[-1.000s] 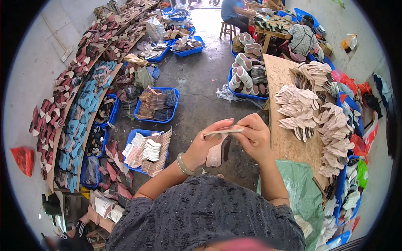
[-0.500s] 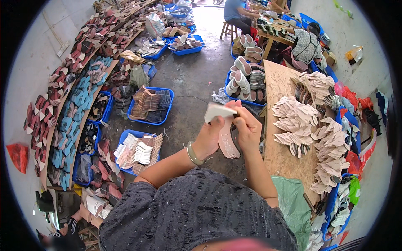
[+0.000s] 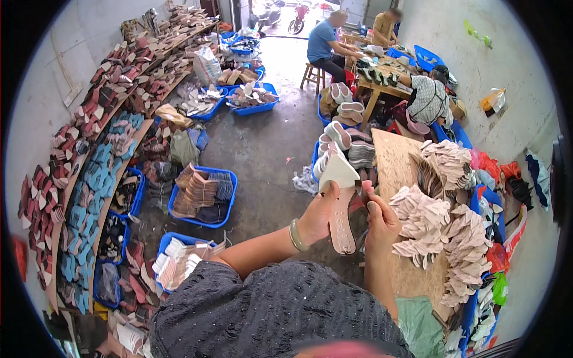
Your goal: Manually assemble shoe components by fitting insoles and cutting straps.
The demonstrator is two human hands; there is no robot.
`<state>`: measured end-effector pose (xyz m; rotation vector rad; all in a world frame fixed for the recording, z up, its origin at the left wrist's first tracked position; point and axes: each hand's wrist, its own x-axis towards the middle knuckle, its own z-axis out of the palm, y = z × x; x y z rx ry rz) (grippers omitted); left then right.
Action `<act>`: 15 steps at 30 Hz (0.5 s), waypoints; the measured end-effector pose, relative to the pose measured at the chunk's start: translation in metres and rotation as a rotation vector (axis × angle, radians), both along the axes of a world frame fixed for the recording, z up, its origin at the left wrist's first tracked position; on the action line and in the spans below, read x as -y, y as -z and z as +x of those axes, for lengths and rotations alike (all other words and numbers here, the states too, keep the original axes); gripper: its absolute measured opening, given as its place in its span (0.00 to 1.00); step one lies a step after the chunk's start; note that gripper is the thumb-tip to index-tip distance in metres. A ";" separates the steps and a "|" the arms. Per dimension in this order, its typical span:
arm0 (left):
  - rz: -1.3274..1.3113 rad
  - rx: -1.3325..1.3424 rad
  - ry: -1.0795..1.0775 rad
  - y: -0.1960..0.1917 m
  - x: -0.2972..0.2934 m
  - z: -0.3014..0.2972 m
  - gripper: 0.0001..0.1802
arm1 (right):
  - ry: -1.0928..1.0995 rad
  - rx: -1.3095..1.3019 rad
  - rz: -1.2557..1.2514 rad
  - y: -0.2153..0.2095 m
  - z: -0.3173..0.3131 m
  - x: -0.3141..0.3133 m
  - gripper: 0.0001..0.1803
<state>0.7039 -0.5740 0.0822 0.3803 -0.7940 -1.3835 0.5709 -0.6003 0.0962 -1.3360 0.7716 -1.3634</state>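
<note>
Currently, L hand is clamped on sole, w/ thumb in front; sole is held up, white end on top, left of board. R hand is beside it, fingers bent near dark strip; view is poor, so cannot tell if they pinch it.

No word, number or sign can be read with certainty. The clearest marks like lettering stand on the pink insole in the left hand, where pale, looping strokes run lengthwise toward its rounded lower end, too small and blurred to make out. The white sack by the piled soles and the yellow-and-white bag on the right wall carry coloured patches; whether these are print cannot be told
</note>
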 end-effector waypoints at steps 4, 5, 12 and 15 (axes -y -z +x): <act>-0.058 -0.119 0.115 -0.013 0.025 0.030 0.40 | 0.048 -0.042 -0.101 -0.003 0.038 0.022 0.06; -0.033 -0.125 0.132 -0.014 0.031 0.035 0.41 | 0.073 -0.075 -0.178 -0.001 0.044 0.027 0.06; 0.026 -0.050 0.153 -0.009 0.057 0.050 0.40 | 0.130 -0.120 -0.129 0.003 0.063 0.039 0.05; 0.117 -0.018 0.147 -0.014 0.056 0.043 0.36 | 0.115 0.008 0.017 0.005 0.052 0.034 0.05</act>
